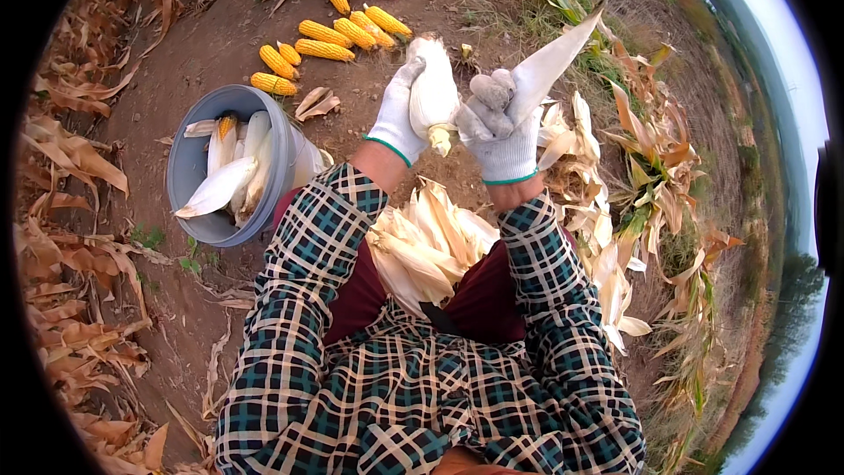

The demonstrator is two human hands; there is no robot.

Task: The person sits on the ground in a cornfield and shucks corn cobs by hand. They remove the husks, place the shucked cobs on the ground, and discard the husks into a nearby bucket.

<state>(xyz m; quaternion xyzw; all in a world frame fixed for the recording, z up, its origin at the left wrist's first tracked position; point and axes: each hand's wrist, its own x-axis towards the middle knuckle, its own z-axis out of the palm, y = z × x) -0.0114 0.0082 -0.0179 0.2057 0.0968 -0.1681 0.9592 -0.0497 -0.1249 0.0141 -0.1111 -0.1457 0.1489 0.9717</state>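
My left hand (pixel 400 114), in a white knit glove with a green cuff, is closed round an ear of corn (pixel 433 92) wrapped in pale husk, its stalk end toward me. Just to the right, my gloved right hand (pixel 499 123) has its fingers curled round a long pale husk leaf (pixel 554 62) that points up and to the right, apart from the ear. Between my legs lies a heap of stripped husks (pixel 431 242). Several bare yellow corn cobs (pixel 323 50) rest on the soil beyond my left hand.
A grey bucket (pixel 180 189) holding several ears in husk stands at my left. More dry husks (pixel 607 255) lie along my right side beside leafy stalks (pixel 655 158). Dry corn plants (pixel 70 158) line the left edge. Brown soil (pixel 211 44) surrounds the cobs.
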